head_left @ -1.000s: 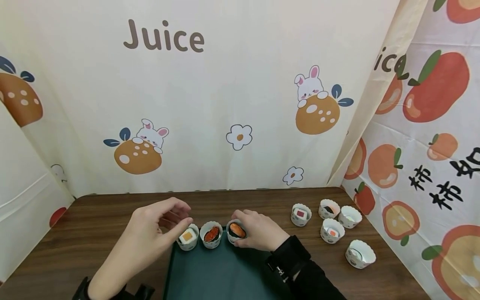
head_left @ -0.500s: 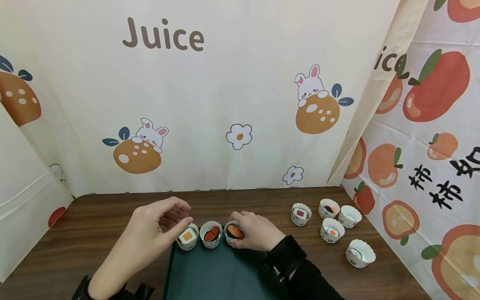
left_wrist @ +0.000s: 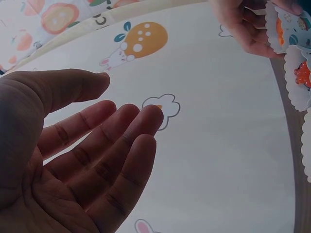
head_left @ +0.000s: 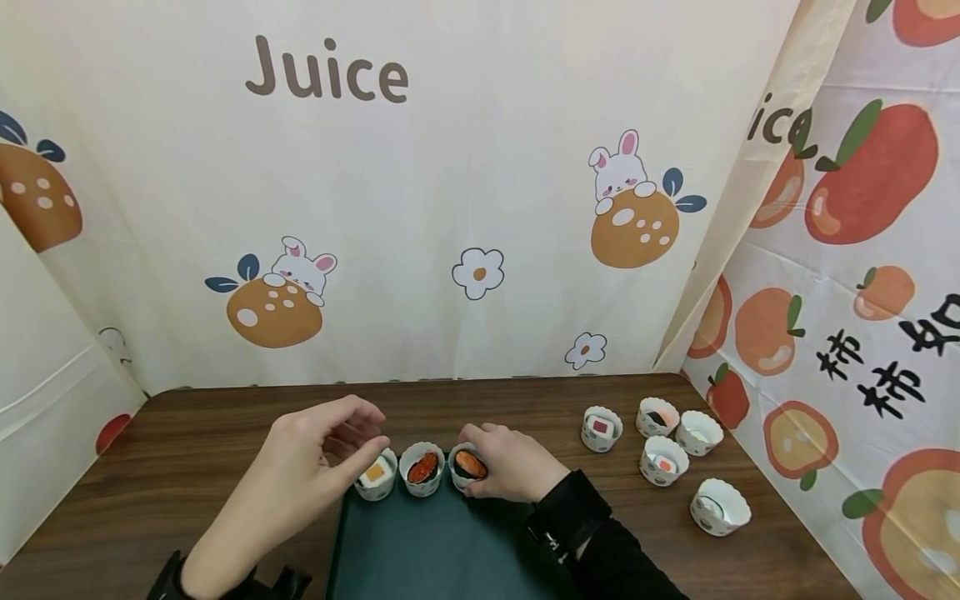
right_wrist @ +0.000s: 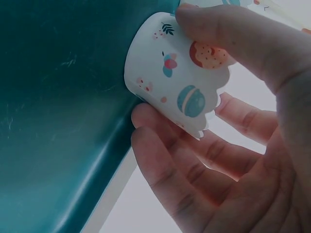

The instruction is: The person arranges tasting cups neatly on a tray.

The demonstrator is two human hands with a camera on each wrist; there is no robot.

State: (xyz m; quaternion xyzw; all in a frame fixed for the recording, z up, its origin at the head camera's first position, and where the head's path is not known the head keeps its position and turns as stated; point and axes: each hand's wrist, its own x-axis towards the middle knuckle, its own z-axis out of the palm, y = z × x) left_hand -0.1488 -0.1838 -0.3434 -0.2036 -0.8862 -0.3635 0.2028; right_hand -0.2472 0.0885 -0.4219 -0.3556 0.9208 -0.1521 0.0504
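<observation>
My right hand (head_left: 519, 463) grips a small scalloped paper cup (right_wrist: 160, 68) with the thumb on one side and fingers on the other. Inside that cup is a piece of sushi (head_left: 470, 464) with an orange top and dark band. The cup sits at the back edge of a dark green tray (head_left: 435, 550). Left of it, in a row, are a cup with red-orange-topped sushi (head_left: 423, 468) and a cup with white-and-yellow sushi (head_left: 374, 473). My left hand (head_left: 322, 450) hovers beside the leftmost cup, fingers relaxed, holding nothing in the left wrist view.
On the wooden table (head_left: 247, 425), several more paper cups stand to the right, among them one with a white-and-red piece (head_left: 602, 428) and a nearer cup (head_left: 720, 510). A printed cloth (head_left: 480, 167) hangs behind the table and another at the right.
My right hand has shifted slightly left with the orange-topped sushi's cup, closer to the middle cup, and has then stayed there. My left hand has barely moved.
</observation>
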